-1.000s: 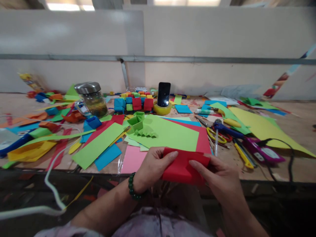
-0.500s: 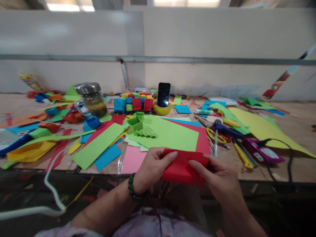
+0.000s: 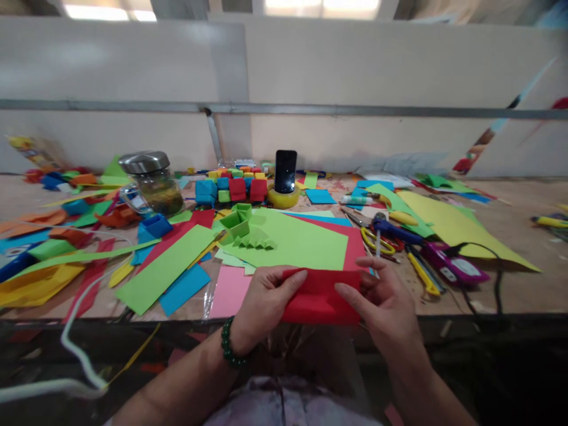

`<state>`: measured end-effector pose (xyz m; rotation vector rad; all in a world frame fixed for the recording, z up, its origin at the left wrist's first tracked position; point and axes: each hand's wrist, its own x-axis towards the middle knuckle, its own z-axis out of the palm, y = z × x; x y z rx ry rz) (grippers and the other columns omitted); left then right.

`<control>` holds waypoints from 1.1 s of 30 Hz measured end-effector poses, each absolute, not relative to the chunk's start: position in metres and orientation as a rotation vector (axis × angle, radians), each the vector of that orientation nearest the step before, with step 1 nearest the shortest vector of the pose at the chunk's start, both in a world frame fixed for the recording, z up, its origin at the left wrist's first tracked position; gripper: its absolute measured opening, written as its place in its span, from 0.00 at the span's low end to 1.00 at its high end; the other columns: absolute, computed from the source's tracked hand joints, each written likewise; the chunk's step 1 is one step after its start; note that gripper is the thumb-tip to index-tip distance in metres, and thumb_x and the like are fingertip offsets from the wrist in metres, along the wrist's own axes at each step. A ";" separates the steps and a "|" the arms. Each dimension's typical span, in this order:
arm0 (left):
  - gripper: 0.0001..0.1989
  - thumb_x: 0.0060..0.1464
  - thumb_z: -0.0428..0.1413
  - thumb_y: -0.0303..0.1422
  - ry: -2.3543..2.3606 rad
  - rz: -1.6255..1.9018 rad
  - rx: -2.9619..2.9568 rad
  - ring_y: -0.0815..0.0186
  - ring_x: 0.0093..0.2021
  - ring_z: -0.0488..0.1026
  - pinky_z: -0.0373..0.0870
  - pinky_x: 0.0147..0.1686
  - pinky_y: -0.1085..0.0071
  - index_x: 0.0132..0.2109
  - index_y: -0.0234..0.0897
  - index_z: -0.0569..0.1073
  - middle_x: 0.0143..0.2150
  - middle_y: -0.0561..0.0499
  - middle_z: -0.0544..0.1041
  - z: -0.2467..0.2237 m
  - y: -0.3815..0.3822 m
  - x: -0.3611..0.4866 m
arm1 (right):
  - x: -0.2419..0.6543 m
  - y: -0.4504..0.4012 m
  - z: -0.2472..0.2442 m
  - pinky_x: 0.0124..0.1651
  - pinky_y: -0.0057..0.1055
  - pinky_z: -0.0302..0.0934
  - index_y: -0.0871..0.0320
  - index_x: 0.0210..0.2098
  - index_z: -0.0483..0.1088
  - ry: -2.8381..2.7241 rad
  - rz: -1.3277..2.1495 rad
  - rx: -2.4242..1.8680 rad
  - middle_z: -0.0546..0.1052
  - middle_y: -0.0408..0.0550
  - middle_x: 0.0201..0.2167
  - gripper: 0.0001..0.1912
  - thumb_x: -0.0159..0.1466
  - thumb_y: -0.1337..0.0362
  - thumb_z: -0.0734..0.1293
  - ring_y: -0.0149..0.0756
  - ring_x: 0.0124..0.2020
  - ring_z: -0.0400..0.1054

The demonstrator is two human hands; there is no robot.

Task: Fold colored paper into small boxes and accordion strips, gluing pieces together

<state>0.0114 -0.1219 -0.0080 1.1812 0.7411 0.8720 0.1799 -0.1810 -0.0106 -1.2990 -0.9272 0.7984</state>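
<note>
A folded sheet of red paper (image 3: 322, 302) is held level in front of me, just past the table's near edge. My left hand (image 3: 270, 299) pinches its left side, thumb on top and fingers hidden behind. On its right side, my right hand (image 3: 384, 305) presses with the thumb on the near face; the index finger is lifted and the other fingers are partly hidden behind the paper. Beyond my hands, a large green sheet (image 3: 306, 239) lies over a red one. Folded green paper boxes (image 3: 236, 223) and a zigzag green strip (image 3: 254, 243) rest on it.
A glass mug with a metal lid (image 3: 153, 183) stands at the back left. A phone (image 3: 285, 171) leans upright in a yellow tape roll (image 3: 283, 199). Scissors (image 3: 377, 239), a blue-handled glue gun (image 3: 397, 228) and a purple device (image 3: 455, 263) lie right. A white cable (image 3: 77, 343) hangs left.
My right index finger has lifted off the red paper. The paper now lies straighter, its right end less tilted. The whole view has shifted slightly, so the table things appear further left.
</note>
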 end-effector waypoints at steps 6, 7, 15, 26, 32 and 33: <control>0.15 0.53 0.58 0.42 0.752 0.903 1.196 0.66 0.31 0.73 0.69 0.32 0.73 0.37 0.34 0.81 0.31 0.50 0.80 -0.016 -0.123 0.010 | 0.186 -0.179 -0.006 0.25 0.24 0.66 0.55 0.44 0.67 -0.971 0.766 -1.282 0.74 0.37 0.22 0.23 0.51 0.58 0.75 0.29 0.23 0.69; 0.16 0.54 0.58 0.42 0.758 0.885 1.224 0.66 0.31 0.73 0.69 0.32 0.72 0.38 0.34 0.81 0.31 0.49 0.80 -0.015 -0.121 0.009 | 0.188 -0.179 -0.005 0.24 0.23 0.65 0.55 0.44 0.67 -1.005 0.724 -1.300 0.73 0.37 0.21 0.22 0.52 0.58 0.75 0.28 0.22 0.68; 0.16 0.45 0.64 0.34 0.813 0.718 2.091 0.62 0.40 0.74 0.68 0.38 0.70 0.44 0.36 0.78 0.38 0.48 0.79 0.020 -0.100 0.003 | 0.183 -0.181 0.013 0.33 0.26 0.67 0.55 0.44 0.68 -1.573 0.393 -1.420 0.78 0.42 0.29 0.16 0.57 0.65 0.70 0.32 0.30 0.74; 0.06 0.53 0.58 0.30 0.759 1.061 2.133 0.68 0.27 0.72 0.66 0.28 0.72 0.29 0.34 0.76 0.26 0.52 0.77 0.015 -0.093 -0.009 | 0.228 -0.191 0.020 0.40 0.34 0.67 0.54 0.37 0.73 -1.399 0.135 -1.419 0.77 0.46 0.34 0.07 0.60 0.60 0.69 0.37 0.36 0.73; 0.12 0.51 0.59 0.22 0.488 1.925 2.890 0.65 0.39 0.72 0.61 0.47 0.64 0.41 0.41 0.77 0.32 0.54 0.80 0.006 -0.101 -0.009 | 0.208 -0.201 0.028 0.40 0.38 0.65 0.54 0.37 0.71 -1.704 -0.249 -1.194 0.74 0.47 0.34 0.10 0.56 0.65 0.73 0.40 0.38 0.70; 0.12 0.51 0.59 0.22 0.476 1.940 2.943 0.66 0.40 0.72 0.59 0.49 0.65 0.41 0.41 0.77 0.32 0.54 0.80 0.005 -0.102 -0.010 | 0.205 -0.201 0.028 0.39 0.37 0.65 0.54 0.36 0.70 -1.698 -0.288 -1.161 0.74 0.46 0.33 0.09 0.56 0.66 0.73 0.39 0.36 0.70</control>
